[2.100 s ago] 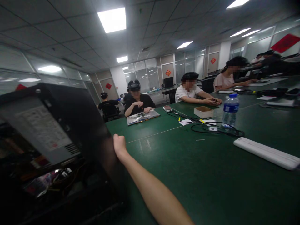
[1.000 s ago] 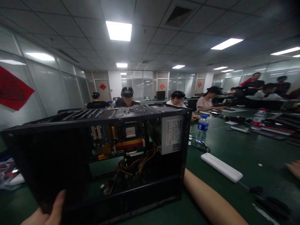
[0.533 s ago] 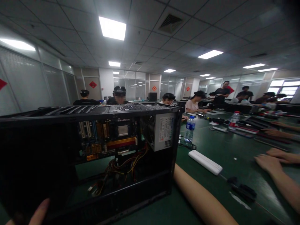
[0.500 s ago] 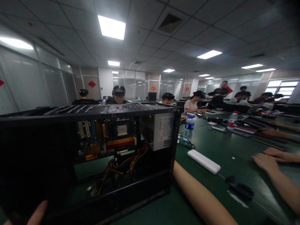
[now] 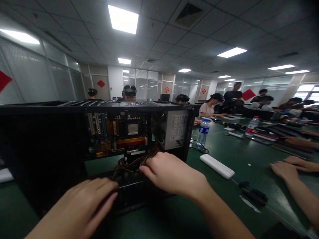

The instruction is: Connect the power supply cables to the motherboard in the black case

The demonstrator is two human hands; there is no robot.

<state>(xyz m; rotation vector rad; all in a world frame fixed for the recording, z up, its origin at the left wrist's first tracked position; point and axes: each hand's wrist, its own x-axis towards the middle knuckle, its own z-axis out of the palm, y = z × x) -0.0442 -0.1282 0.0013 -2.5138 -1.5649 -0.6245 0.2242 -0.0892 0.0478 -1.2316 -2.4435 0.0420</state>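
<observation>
A black computer case (image 5: 28,156) stands on the green table with its side open towards me. Inside are the motherboard (image 5: 118,143), a silver power supply (image 5: 174,131) and a tangle of thin coloured cables (image 5: 122,165). My right hand (image 5: 171,172) reaches into the opening below the power supply, its fingers closed on the power cables; the fingertips are partly hidden. Lower left, my left hand (image 5: 87,202) is over the case's bottom rail, with thumb and fingers apart and nothing visible between them.
Right of the case are a blue-capped water bottle (image 5: 203,131), a white power strip (image 5: 217,166) and a black cord. Another person's hands (image 5: 286,171) rest on the table further right. A red-capped bottle (image 5: 252,126) stands behind them, and several people sit beyond.
My right hand has come from behind the case round to its open side and closed on the cables. My left hand has moved right from the case's lower left corner.
</observation>
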